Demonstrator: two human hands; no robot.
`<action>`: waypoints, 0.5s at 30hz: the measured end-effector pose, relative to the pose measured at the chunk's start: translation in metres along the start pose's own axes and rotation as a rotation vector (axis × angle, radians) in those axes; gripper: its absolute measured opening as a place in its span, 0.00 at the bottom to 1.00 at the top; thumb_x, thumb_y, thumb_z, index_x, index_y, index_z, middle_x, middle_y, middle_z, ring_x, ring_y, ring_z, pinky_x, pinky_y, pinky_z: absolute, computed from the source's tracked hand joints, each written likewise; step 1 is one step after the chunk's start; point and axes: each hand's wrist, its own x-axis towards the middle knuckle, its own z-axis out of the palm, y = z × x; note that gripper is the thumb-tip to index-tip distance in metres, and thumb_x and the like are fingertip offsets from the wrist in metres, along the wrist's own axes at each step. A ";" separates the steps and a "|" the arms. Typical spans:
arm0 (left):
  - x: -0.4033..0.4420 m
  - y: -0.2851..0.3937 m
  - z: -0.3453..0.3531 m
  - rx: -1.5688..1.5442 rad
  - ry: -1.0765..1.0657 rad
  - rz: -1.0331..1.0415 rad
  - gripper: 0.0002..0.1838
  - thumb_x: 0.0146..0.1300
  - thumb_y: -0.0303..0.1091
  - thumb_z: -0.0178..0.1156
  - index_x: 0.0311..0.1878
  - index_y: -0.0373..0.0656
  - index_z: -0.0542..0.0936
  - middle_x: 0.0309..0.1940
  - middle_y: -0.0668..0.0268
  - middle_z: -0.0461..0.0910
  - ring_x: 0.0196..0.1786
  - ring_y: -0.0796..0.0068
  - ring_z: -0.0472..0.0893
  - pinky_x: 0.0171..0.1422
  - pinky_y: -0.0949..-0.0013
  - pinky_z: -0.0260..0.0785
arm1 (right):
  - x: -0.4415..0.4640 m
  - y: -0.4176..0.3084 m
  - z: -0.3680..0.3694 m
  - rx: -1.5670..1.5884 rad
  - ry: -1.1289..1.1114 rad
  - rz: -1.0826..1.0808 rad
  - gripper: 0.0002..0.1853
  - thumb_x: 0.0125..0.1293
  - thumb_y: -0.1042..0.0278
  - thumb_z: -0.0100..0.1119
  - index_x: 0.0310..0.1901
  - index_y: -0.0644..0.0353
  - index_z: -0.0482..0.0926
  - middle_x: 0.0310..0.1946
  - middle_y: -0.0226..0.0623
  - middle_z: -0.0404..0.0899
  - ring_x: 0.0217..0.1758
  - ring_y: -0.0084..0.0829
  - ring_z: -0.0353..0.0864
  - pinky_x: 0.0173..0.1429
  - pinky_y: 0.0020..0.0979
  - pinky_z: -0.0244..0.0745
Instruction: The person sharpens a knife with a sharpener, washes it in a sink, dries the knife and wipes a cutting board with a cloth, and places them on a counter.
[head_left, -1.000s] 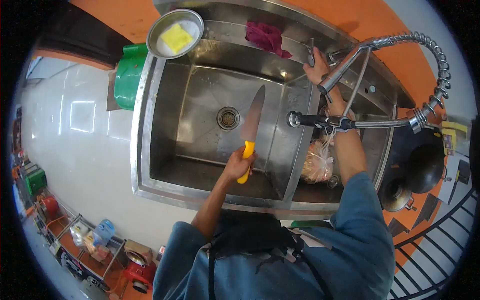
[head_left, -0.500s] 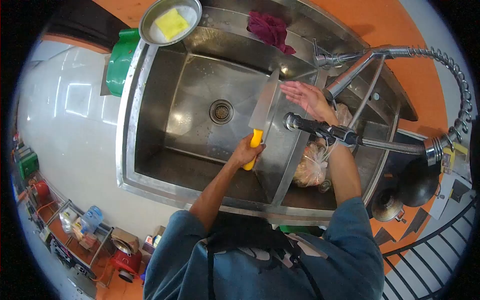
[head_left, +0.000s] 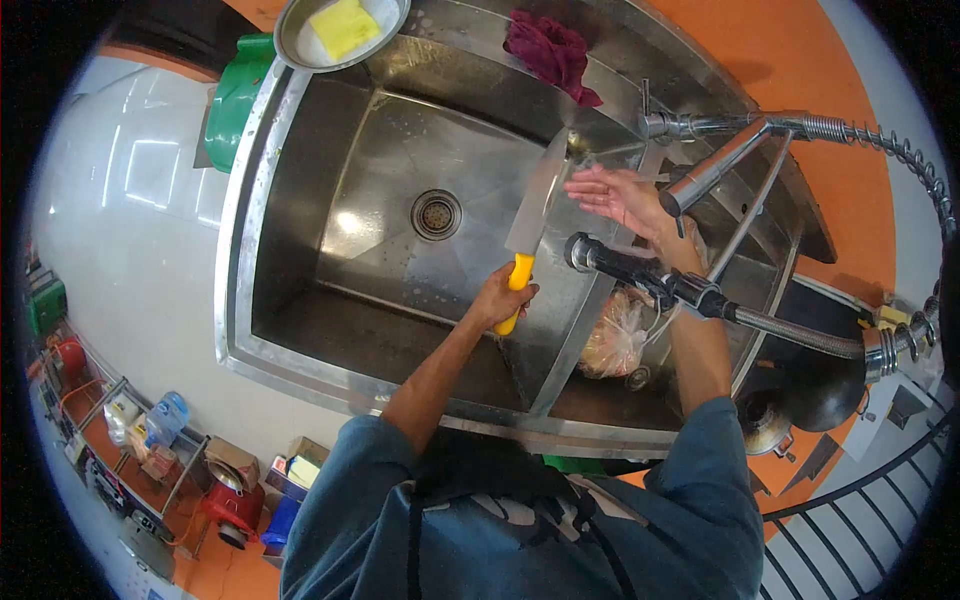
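Observation:
My left hand (head_left: 503, 298) is wrapped round the yellow handle of a large knife (head_left: 538, 205), whose blade points up and away over the steel sink (head_left: 390, 260). Beside the blade's right side, my right hand (head_left: 622, 200) is held with its fingers stretched out and nothing in it, apart from the knife. Its wrist is near the angled tap body. The black spray head (head_left: 590, 253) of the tap hangs just below that hand. A knotted clear plastic bag of food (head_left: 613, 338) lies in the smaller right basin, partly hidden by the hose.
A metal bowl (head_left: 287, 35) with a yellow sponge (head_left: 344, 27) sits on the sink's far left corner. A maroon cloth (head_left: 552, 52) lies on the back ledge. The spring tap (head_left: 720, 165) arches over the right side. A green bin (head_left: 238, 105) stands left; a dark wok (head_left: 825, 385) is at right.
My right hand has left the tap lever and moved down and left to beside the blade. The knife has shifted slightly right and tilts more. The whole view has shifted and turned a little.

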 end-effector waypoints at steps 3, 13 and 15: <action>0.004 -0.006 0.004 -0.012 -0.003 -0.022 0.12 0.63 0.32 0.62 0.44 0.39 0.71 0.24 0.67 0.75 0.22 0.77 0.75 0.27 0.70 0.71 | -0.002 0.003 0.007 -0.065 -0.084 0.108 0.24 0.75 0.58 0.49 0.60 0.73 0.70 0.57 0.51 0.76 0.60 0.37 0.77 0.63 0.32 0.73; 0.002 -0.004 0.014 -0.035 -0.059 -0.017 0.13 0.64 0.32 0.62 0.46 0.39 0.71 0.25 0.68 0.75 0.22 0.78 0.75 0.28 0.71 0.71 | 0.014 0.039 0.006 -0.228 -0.304 0.045 0.22 0.74 0.62 0.50 0.59 0.74 0.72 0.56 0.48 0.78 0.61 0.35 0.76 0.66 0.30 0.68; 0.001 -0.001 0.016 -0.036 -0.063 -0.021 0.13 0.63 0.32 0.62 0.46 0.39 0.71 0.25 0.69 0.74 0.22 0.78 0.75 0.27 0.71 0.71 | 0.010 0.043 0.012 -0.343 -0.301 -0.037 0.22 0.74 0.63 0.50 0.61 0.72 0.71 0.58 0.48 0.76 0.64 0.36 0.74 0.68 0.32 0.67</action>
